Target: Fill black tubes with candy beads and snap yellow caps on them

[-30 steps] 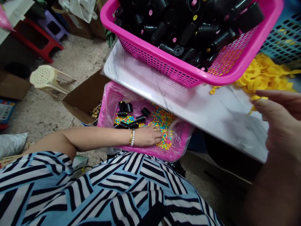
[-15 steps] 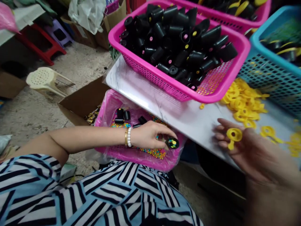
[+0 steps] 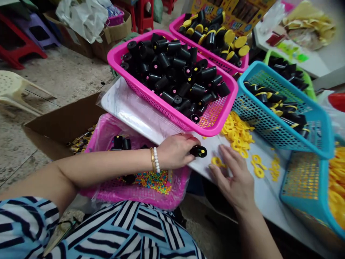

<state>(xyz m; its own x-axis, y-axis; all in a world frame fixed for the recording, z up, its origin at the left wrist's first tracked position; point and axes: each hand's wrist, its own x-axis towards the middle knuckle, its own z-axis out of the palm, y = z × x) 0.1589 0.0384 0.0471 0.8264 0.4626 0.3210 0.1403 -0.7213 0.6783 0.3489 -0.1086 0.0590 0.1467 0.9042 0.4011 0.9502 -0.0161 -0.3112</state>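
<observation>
My left hand (image 3: 175, 151), with a pearl bracelet and a gold bangle, is closed around a small black plastic cylinder (image 3: 201, 152). The cylinder's open end faces right, showing a yellow spot and some green inside. It is held over the table edge. My right hand (image 3: 234, 176) is open, thumb and fingers apart, beside a yellow ring-shaped piece with a tab (image 3: 216, 161); whether the fingers touch it I cannot tell. Below my left forearm, a plastic-lined pink basket (image 3: 178, 187) holds colourful little beads (image 3: 156, 181) and several black cylinders (image 3: 118, 142).
A pink basket (image 3: 231, 104) full of black cylinders stands on the white table (image 3: 140, 111). Yellow pieces (image 3: 237, 131) lie beside it. Blue baskets (image 3: 304, 144) stand on the right, another pink basket (image 3: 244, 64) behind. A cardboard box (image 3: 61, 126) is at left.
The view has shifted right. My left hand has carried the black cylinder from over the bead basket to the table edge. My right hand has turned from palm up and come closer to it.
</observation>
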